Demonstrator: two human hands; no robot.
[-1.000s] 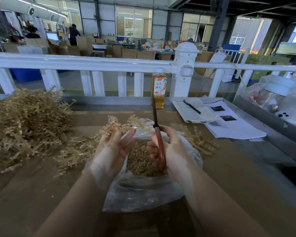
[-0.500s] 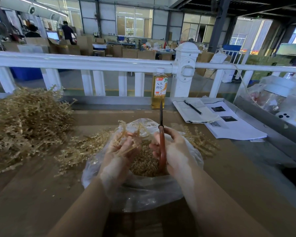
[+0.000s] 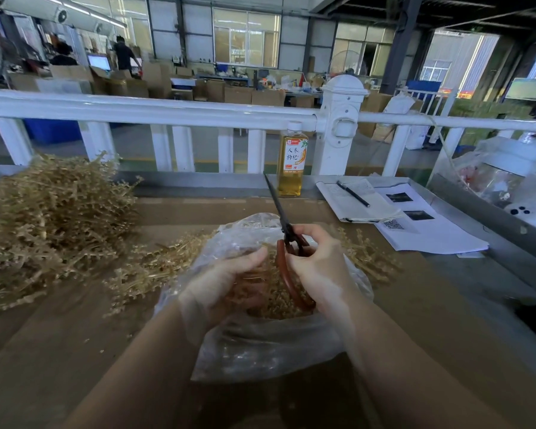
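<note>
Scissors (image 3: 281, 218) tip further left; one bag (image 3: 260, 351)

Glossy, perhaps plastic bag (image 3: 260, 345); paper sheets (image 3: 430, 233)

Scissors (image 3: 283, 233) with red-brown handles and dark blades, a clear plastic bag (image 3: 260, 345), straw-gold sprigs (image 3: 50, 224), a white-capped amber bottle (image 3: 291, 162), a white railing (image 3: 167, 109).
</note>
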